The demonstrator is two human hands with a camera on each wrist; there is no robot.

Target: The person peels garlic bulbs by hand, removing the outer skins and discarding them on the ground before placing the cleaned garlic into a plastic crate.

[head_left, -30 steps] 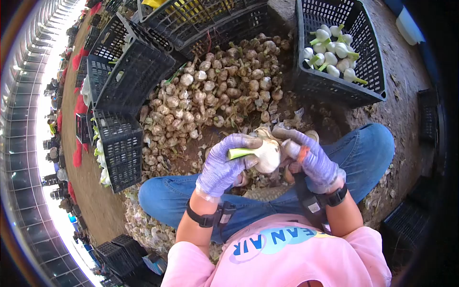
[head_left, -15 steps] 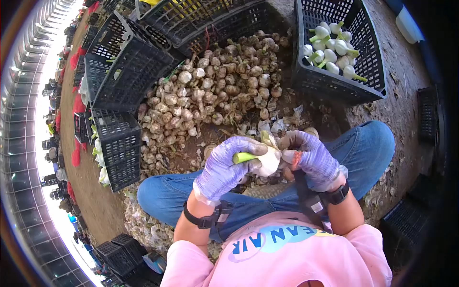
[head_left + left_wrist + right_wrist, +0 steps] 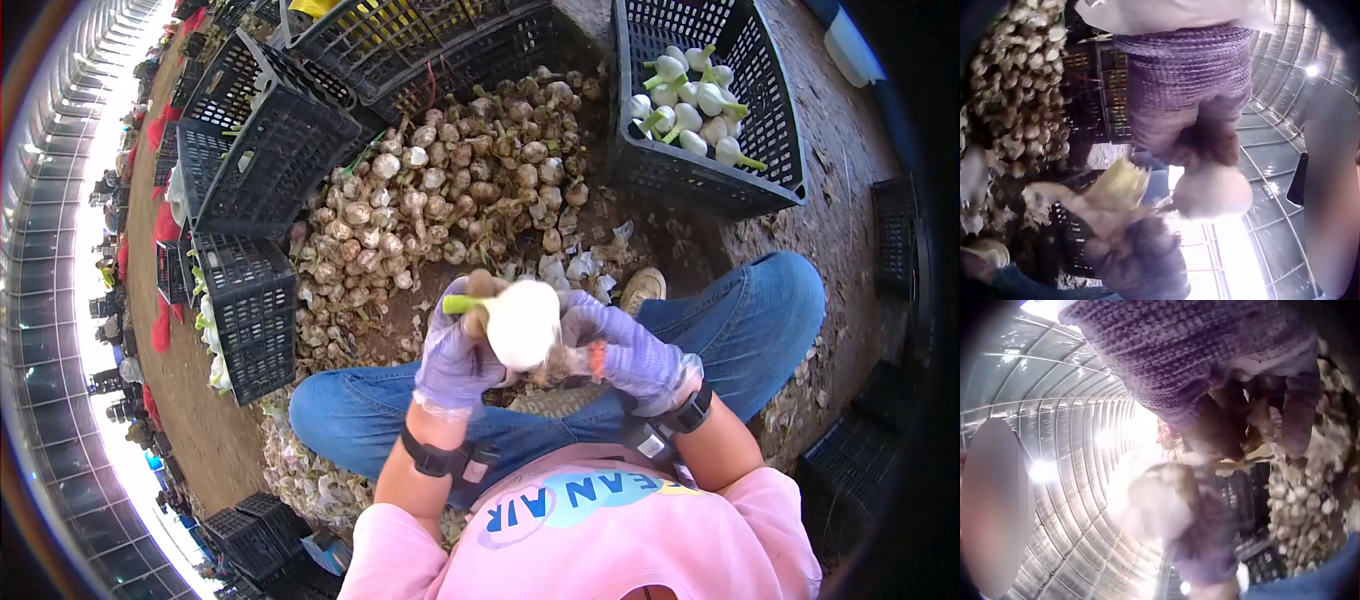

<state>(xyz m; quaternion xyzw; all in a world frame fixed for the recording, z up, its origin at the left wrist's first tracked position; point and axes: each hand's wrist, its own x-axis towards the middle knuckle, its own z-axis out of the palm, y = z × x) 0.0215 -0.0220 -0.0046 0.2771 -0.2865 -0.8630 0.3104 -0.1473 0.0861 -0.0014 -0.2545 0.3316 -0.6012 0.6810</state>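
A white garlic bulb with a short green stem is held in front of the lap. My left hand, in a purple knit glove with dirty fingertips, grips it at the stem side. Close by its root side is my right hand, gloved alike, with an orange band on one finger. In the left wrist view, the right hand pinches a strip of pale yellow-brown garlic skin, beside the bulb. The bulb is blurred in the right wrist view.
A heap of unpeeled garlic lies on the ground ahead. At the right, a black crate holds several cleaned white bulbs. More black crates stand at the left and back. Loose skins litter the ground near a shoe.
The bulb has turned and come up slightly to the left, its white side now facing up. The right hand has pulled skin away from it and moved lower beside it.
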